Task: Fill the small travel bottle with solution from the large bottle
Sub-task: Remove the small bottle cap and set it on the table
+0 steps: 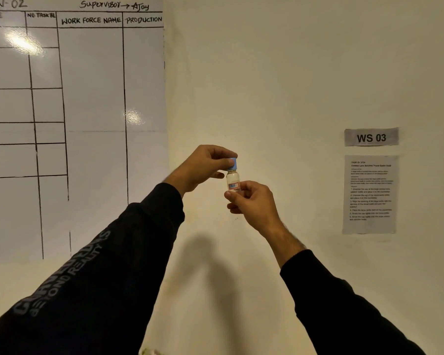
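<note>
Two hands meet at centre frame against a cream wall, and from my remote seat I watch them work a small travel bottle held upright in mid-air. Largest in view, upper left, is a whiteboard headed "AW-02", "Supervisor → Ajay", with columns "WORK FORCE NAME" and "PRODUCTION". At right hangs a printed instruction sheet, its text too small for me to read, under a sign marked "WS 03". The dark left sleeve carries "BEYOND REALITY". My left hand pinches the blue cap from above; my right hand grips the bottle's lower body, fingers curled round it. The bottle's red label is illegible. No large bottle or desk shows. My worry: with nothing visible beneath, a loosened cap or a slipping bottle could drop, and any tilt once open would likely spill solution.
</note>
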